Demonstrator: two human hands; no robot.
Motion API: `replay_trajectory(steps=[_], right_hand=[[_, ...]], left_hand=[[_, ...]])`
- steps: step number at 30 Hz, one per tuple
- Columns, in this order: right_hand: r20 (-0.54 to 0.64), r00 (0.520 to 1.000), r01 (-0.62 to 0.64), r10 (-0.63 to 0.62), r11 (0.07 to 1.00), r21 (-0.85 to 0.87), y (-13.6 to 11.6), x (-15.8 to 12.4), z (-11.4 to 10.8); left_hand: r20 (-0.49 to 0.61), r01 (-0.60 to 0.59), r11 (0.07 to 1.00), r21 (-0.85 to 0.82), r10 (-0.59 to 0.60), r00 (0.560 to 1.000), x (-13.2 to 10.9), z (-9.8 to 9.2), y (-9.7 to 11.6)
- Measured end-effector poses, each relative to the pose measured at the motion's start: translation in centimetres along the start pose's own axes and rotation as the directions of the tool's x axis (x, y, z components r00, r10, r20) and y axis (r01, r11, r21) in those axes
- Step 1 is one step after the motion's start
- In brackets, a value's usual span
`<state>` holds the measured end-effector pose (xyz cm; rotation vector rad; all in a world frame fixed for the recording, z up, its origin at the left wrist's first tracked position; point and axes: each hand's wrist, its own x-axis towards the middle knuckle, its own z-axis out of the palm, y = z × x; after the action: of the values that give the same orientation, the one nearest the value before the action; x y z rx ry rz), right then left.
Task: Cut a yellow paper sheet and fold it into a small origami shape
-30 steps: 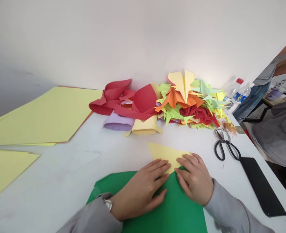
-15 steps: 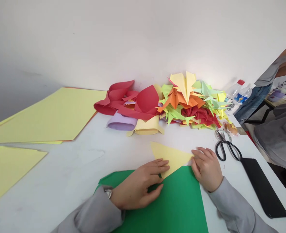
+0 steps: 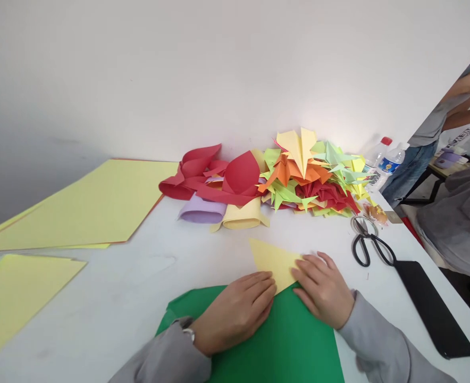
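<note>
A folded piece of yellow paper [image 3: 278,264], roughly triangular, lies partly over a large green sheet [image 3: 286,340] in front of me. At its near left edge my left hand [image 3: 237,308] is closed on the paper, fingers pressed together and thumb mostly hidden. My right hand [image 3: 322,287] grips the right side of the same piece, its fingertips on top and its thumb low by the near edge. The right corner of the paper is covered by those fingers.
Large yellow sheets [image 3: 79,207] and a smaller yellow sheet [image 3: 23,298] lie left. Behind are red paper shapes [image 3: 241,173] and a heap of folded paper [image 3: 286,178]. Scissors [image 3: 364,239], a black flat object [image 3: 432,308] and bottles [image 3: 392,159] are right, with people beyond.
My right hand has moved left from the corner over the yellow paper. My left hand's fingers have drawn together at its near edge. The view has tilted up slightly.
</note>
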<state>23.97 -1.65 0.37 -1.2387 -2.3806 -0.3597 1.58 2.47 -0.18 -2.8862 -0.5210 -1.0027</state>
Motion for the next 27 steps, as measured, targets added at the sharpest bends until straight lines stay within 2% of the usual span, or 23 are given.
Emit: replay_trajectory(steps=[6,12,17,23,27], right_hand=[[-0.182,0.975,0.134,-0.132,0.991,0.001,-2.1,0.6,1.1],[-0.251,0.952,0.178,-0.176,0.984,-0.015,-2.3,0.6,0.8],[-0.259,0.941,0.227,-0.219,0.974,-0.002,-2.4,0.2,0.7],[-0.217,0.947,0.241,-0.237,0.971,-0.007,-2.6,0.0,0.6],[-0.236,0.941,0.254,-0.244,0.967,0.011,-2.0,0.3,0.1]], left_hand=[[-0.050,-0.098,0.993,0.061,0.101,0.994,0.1,0.2,0.4],[-0.055,-0.131,0.979,0.155,0.140,0.989,0.9,0.1,1.6],[-0.086,-0.152,0.975,0.162,0.167,0.982,0.8,-0.1,2.3],[-0.069,-0.176,0.981,0.080,0.181,0.981,0.5,0.2,2.2],[-0.124,-0.195,0.979,0.052,0.200,0.972,0.7,-0.3,1.8]])
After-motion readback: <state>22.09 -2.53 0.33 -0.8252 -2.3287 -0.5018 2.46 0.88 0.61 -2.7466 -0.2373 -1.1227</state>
